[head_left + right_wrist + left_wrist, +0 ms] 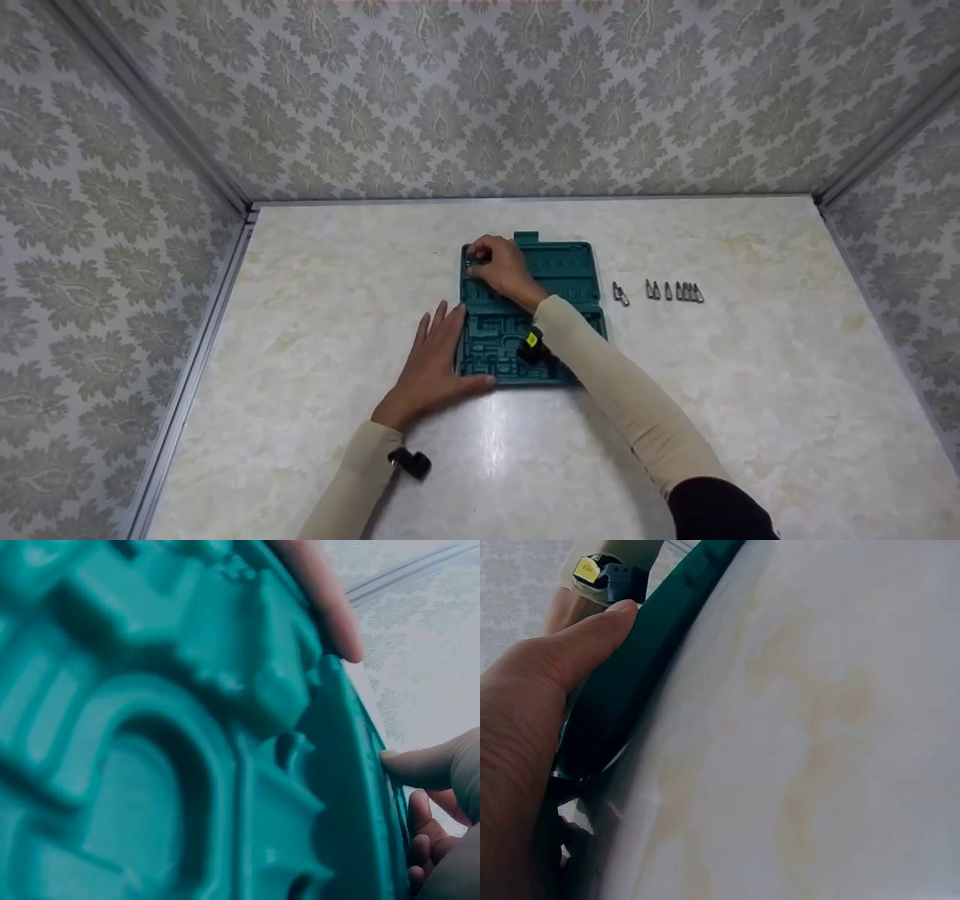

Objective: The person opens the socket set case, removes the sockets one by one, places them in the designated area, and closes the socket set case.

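A green plastic tool case lies unfolded on the table, moulded recesses facing up. My right hand reaches across to the upper left corner of its far half. Thumb and fingers there pinch a small metal bit, mostly hidden. In the right wrist view the right hand shows curled fingers by the case edge, and the bit is out of sight. My left hand braces the near half, fingers straight along its left side and thumb on its front edge. The left wrist view shows that thumb against the case wall.
Several small metal bits lie in a row on the table right of the case, with a pair of bits closer to it. A green latch tab sticks out at the far edge. Patterned wall panels enclose the pale table.
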Motion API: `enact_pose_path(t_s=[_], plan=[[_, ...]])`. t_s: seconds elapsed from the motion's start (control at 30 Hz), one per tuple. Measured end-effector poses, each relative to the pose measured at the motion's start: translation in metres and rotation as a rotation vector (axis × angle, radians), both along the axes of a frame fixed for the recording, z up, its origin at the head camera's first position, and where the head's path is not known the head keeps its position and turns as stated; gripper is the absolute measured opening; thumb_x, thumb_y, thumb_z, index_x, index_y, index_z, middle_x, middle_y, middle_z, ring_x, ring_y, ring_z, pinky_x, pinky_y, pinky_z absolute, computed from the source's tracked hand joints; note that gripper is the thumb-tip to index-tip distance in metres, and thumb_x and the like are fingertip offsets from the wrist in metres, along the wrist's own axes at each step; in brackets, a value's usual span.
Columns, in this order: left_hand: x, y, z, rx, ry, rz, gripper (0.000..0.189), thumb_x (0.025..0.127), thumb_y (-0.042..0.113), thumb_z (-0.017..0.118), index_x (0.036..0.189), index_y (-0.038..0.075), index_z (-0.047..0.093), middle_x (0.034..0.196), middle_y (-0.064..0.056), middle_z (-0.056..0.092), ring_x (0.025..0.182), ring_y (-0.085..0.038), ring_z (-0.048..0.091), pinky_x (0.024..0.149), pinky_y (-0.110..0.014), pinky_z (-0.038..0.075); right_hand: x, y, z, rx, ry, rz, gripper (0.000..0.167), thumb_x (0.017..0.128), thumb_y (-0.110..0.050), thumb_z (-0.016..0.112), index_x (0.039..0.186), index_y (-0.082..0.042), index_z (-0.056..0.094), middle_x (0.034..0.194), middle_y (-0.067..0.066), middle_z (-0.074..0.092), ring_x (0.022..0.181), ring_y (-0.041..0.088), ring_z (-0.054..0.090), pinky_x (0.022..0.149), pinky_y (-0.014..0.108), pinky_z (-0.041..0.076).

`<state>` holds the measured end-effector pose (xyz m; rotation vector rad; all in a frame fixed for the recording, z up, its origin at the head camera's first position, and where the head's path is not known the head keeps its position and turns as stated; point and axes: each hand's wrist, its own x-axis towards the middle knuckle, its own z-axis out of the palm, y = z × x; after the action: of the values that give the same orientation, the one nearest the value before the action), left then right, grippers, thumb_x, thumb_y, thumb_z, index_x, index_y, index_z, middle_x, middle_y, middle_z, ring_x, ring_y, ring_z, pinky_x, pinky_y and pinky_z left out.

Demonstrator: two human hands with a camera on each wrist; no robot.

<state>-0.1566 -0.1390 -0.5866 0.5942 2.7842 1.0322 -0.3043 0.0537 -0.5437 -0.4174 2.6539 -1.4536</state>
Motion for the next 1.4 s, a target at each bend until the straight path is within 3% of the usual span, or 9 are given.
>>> enact_pose_path(t_s=[0.17,0.37,0.47,0.67,1.03,1.4], plan=[[0.002,0.0,-0.001,0.006,-0.012,0.016,0.133,0.083,0.086,0.072,0.179,0.019,0.01,0.186,-0.001,0.01,0.171,-0.019,-0.005,0.138,-0.046,-0.006,0.002,-0.004,-0.004,0.038,0.073,-0.007,0.018,0.105,-0.012,0.077,0.12,-0.004,0.081,0.119,0.014,0.076,0.113,0.029,0.069,0.108,0.047,0.054],[0.003,0.0,0.001,0.009,-0.01,0.012,0.132,0.084,0.084,0.073,0.179,0.02,0.009,0.186,0.0,0.009,0.171,-0.018,-0.006,0.137,-0.044,-0.005,0.005,-0.001,-0.002,-0.187,0.037,-0.062,0.018,0.105,-0.01,0.077,0.119,0.0,0.08,0.121,0.015,0.076,0.112,0.028,0.07,0.102,0.044,0.059],[0.002,0.001,0.002,0.009,-0.005,0.011,0.132,0.084,0.084,0.074,0.179,0.02,0.01,0.186,-0.002,0.01,0.171,-0.019,-0.005,0.138,-0.045,-0.005,0.008,0.007,0.0,-0.25,0.014,-0.076,0.019,0.105,-0.011,0.077,0.12,0.0,0.079,0.12,0.013,0.076,0.11,0.026,0.069,0.099,0.041,0.058],[0.001,0.002,0.003,-0.003,0.002,0.004,0.132,0.084,0.084,0.073,0.179,0.019,0.01,0.185,-0.001,0.012,0.171,-0.02,-0.005,0.137,-0.044,-0.006,0.017,0.028,0.005,-0.233,0.018,-0.059,0.019,0.105,-0.013,0.078,0.119,0.0,0.079,0.116,0.008,0.076,0.106,0.022,0.068,0.097,0.04,0.057],[0.001,0.0,0.001,-0.02,0.017,0.005,0.133,0.083,0.086,0.072,0.179,0.018,0.01,0.185,0.001,0.012,0.171,-0.021,-0.005,0.137,-0.041,-0.008,0.035,0.07,0.012,-0.164,0.053,0.015,0.024,0.107,-0.014,0.075,0.124,0.003,0.077,0.12,0.011,0.076,0.111,0.025,0.07,0.1,0.046,0.058],[0.003,0.002,0.003,-0.012,0.012,0.019,0.132,0.083,0.084,0.074,0.179,0.019,0.011,0.185,-0.001,0.014,0.171,-0.019,-0.004,0.138,-0.043,-0.006,0.052,0.109,0.017,-0.134,0.055,-0.047,0.023,0.105,-0.016,0.078,0.121,0.0,0.079,0.119,0.011,0.077,0.11,0.026,0.07,0.1,0.047,0.057]])
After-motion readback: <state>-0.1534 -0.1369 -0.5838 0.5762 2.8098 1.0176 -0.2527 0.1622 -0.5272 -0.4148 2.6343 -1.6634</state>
